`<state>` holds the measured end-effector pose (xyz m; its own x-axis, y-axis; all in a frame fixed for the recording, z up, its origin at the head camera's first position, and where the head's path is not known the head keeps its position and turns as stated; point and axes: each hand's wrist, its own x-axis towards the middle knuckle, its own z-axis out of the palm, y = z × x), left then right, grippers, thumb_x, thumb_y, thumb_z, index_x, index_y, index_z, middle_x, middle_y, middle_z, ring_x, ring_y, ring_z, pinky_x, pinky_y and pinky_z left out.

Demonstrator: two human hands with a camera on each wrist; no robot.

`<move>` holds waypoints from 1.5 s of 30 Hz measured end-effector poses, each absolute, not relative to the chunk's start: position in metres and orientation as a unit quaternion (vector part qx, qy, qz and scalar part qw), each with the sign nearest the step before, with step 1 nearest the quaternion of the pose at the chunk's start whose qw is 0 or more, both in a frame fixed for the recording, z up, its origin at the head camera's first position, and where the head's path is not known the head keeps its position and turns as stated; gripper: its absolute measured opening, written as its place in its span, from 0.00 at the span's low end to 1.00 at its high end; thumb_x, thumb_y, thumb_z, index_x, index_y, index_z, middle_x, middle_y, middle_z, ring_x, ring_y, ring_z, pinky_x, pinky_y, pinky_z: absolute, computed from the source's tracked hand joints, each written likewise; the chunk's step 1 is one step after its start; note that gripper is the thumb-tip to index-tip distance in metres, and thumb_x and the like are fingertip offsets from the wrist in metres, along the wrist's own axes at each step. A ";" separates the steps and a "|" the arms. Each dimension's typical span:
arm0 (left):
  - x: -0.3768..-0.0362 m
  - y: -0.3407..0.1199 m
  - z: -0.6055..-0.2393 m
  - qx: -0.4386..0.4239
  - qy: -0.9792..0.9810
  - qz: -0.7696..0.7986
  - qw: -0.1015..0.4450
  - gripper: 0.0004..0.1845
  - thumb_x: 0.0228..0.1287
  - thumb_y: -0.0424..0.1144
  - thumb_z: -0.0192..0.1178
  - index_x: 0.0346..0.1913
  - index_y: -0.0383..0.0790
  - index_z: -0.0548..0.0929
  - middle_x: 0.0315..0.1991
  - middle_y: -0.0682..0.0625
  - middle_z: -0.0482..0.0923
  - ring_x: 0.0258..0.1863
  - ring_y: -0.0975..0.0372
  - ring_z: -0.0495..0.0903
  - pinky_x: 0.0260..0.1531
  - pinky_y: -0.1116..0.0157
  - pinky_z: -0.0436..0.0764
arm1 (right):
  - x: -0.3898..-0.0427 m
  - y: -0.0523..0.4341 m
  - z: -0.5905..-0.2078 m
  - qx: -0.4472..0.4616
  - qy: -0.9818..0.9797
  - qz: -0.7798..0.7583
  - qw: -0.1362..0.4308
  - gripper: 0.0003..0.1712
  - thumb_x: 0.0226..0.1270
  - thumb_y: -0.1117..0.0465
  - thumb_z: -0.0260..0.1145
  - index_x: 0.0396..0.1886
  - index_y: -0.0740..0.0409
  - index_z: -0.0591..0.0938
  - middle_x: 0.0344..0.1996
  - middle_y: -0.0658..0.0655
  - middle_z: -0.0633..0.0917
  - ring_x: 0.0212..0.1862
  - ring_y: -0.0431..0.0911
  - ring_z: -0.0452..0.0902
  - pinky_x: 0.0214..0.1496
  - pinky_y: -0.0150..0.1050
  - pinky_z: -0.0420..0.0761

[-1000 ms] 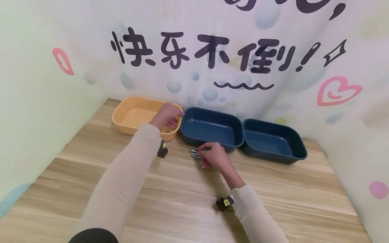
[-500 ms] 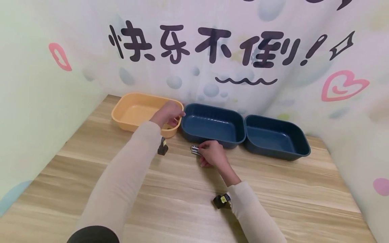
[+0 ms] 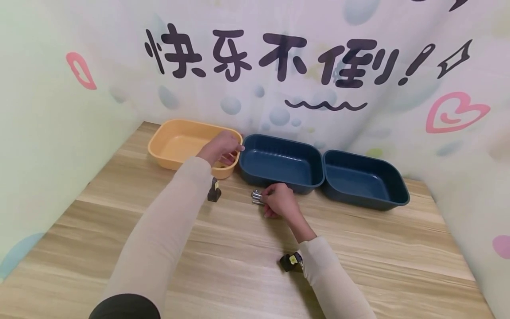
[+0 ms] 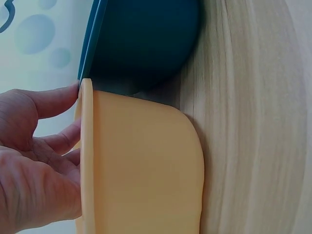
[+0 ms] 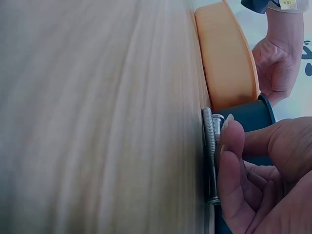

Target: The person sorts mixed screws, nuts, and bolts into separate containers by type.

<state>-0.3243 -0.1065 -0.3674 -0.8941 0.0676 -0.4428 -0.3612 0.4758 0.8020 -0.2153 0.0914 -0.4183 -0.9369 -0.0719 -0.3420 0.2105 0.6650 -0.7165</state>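
Cream sleeves (image 3: 157,230); black wrist cameras (image 3: 286,263); yellow labels (image 3: 293,260)

At your right grip (image 3: 280,201), the small pieces (image 3: 256,197) look like shiny metal — one ridged like a thread or coil. Toward the far left corner of your table (image 3: 239,257), the orange tub (image 3: 181,146) looks like smooth, fairly matt plastic; the middle blue tub (image 3: 279,161) and right blue tub (image 3: 358,179), along the far edge, show glossy plastic inside. The table has wood grain; your sleeves (image 3: 159,235) are matt cloth — the backdrop (image 3: 255,106), creased printed cloth.
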 end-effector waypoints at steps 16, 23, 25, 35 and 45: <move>-0.325 -0.107 -0.364 -0.116 0.819 0.513 0.229 0.18 0.68 0.38 0.59 0.59 0.43 0.75 0.44 0.41 0.77 0.41 0.50 0.79 0.43 0.57 0.84 | -0.216 0.089 -0.413 0.027 0.904 -0.376 0.202 0.04 0.64 0.65 0.67 0.33 0.62 0.82 0.16 0.57 0.83 0.15 0.43 0.78 0.19 0.35 0.80; -0.324 -0.108 -0.365 -0.119 0.821 0.510 0.229 0.18 0.69 0.38 0.59 0.60 0.43 0.75 0.43 0.41 0.76 0.36 0.52 0.78 0.41 0.58 0.84 | -0.216 0.088 -0.408 0.022 0.904 -0.377 0.199 0.04 0.65 0.65 0.67 0.32 0.63 0.83 0.16 0.58 0.83 0.15 0.44 0.79 0.20 0.36 0.82; -0.325 -0.108 -0.366 -0.119 0.820 0.511 0.230 0.19 0.69 0.38 0.59 0.60 0.43 0.75 0.43 0.41 0.76 0.35 0.52 0.79 0.40 0.58 0.84 | -0.216 0.088 -0.407 0.021 0.904 -0.376 0.201 0.05 0.65 0.65 0.67 0.33 0.63 0.83 0.17 0.58 0.83 0.15 0.44 0.79 0.21 0.36 0.82; -0.328 -0.103 -0.366 -0.133 0.822 0.502 0.236 0.19 0.69 0.39 0.59 0.61 0.44 0.73 0.45 0.42 0.76 0.38 0.52 0.79 0.40 0.59 0.84 | -0.214 0.087 -0.399 0.008 0.901 -0.388 0.196 0.06 0.66 0.64 0.65 0.34 0.64 0.84 0.17 0.58 0.84 0.16 0.45 0.80 0.22 0.39 0.83; -0.334 -0.097 -0.366 -0.155 0.826 0.492 0.226 0.15 0.68 0.38 0.59 0.53 0.38 0.74 0.47 0.42 0.76 0.38 0.53 0.78 0.40 0.60 0.85 | -0.212 0.082 -0.385 -0.011 0.901 -0.383 0.204 0.08 0.66 0.62 0.66 0.36 0.65 0.84 0.17 0.58 0.84 0.17 0.46 0.81 0.28 0.45 0.85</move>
